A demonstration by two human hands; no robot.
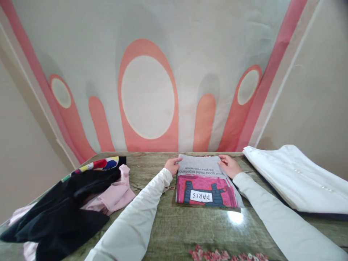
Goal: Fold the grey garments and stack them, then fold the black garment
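A folded grey T-shirt (202, 170) with a pink "PARIS" print lies flat near the far edge of the table (168, 224). My left hand (173, 165) grips its far left corner, fingers curled on the cloth. My right hand (230, 165) grips the far right corner the same way. Both arms are in pale long sleeves and reach forward across the table.
A loose heap of black and pink garments (67, 203), with a multicoloured piece on top, lies at the left. A folded white garment (296, 177) rests at the right. A wall hanging with pink and grey shapes (148, 94) rises just behind the table.
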